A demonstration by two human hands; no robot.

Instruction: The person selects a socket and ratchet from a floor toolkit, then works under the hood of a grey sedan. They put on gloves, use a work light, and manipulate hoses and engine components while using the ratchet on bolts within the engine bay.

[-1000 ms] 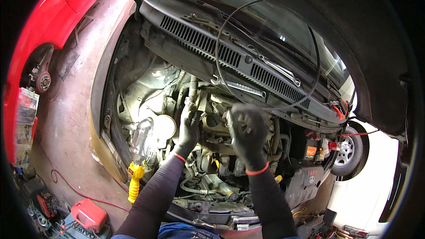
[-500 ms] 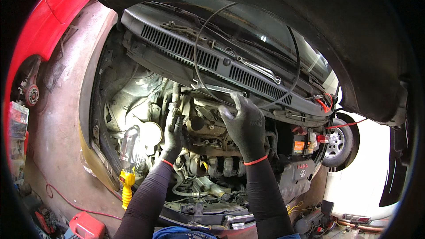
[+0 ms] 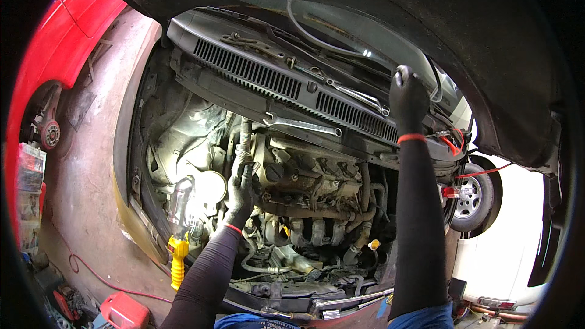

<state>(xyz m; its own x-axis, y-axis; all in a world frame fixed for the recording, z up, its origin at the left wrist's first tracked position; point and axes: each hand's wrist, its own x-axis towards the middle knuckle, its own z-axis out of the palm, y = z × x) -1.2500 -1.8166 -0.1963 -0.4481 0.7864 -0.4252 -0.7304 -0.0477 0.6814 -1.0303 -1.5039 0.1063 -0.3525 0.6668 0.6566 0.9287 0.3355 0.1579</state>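
Observation:
My right hand (image 3: 408, 97), in a dark work glove with a red cuff, is raised over the right side of the windshield base. Its fingers are closed on a thin black loop, like a drive belt (image 3: 435, 79), which arcs up across the glass. My left hand (image 3: 241, 190), gloved too, reaches down at the left end of the engine (image 3: 311, 176), beside the lower end of a ribbed hose (image 3: 245, 137). Its fingers look curled, but what they hold is hidden. A combination wrench (image 3: 301, 123) lies on the cowl edge between the hands.
More wrenches (image 3: 356, 95) rest on the slotted cowl (image 3: 250, 72). The raised hood (image 3: 475, 36) hangs overhead. A lit work lamp with a yellow handle (image 3: 178, 262) stands at the left fender. Red clamps (image 3: 451, 146) sit at the right. A red car (image 3: 55, 30) is parked left.
My right hand has moved up and right, from above the engine to the windshield base, carrying the black loop along. The left hand has stayed at the same spot.

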